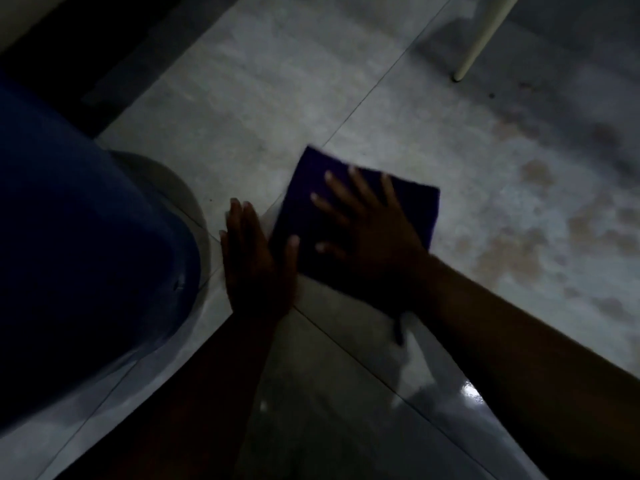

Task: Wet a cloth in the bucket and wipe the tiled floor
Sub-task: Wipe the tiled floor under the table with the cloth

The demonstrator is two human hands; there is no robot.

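A dark purple cloth (412,206), folded flat, lies on the grey tiled floor (263,109) at mid-frame. My right hand (374,244) presses flat on top of it with fingers spread. My left hand (258,261) rests palm down on the tile just left of the cloth, its thumb touching the cloth's edge. A large blue bucket (76,244) stands at the left, close to my left hand; its inside is hidden. The scene is dim.
A white chair leg (481,39) stands on the floor at the upper right. Brownish stains (519,251) mark the tiles to the right of the cloth. A dark wall base (114,64) runs along the upper left. Wet glare (472,393) shows on the near tile.
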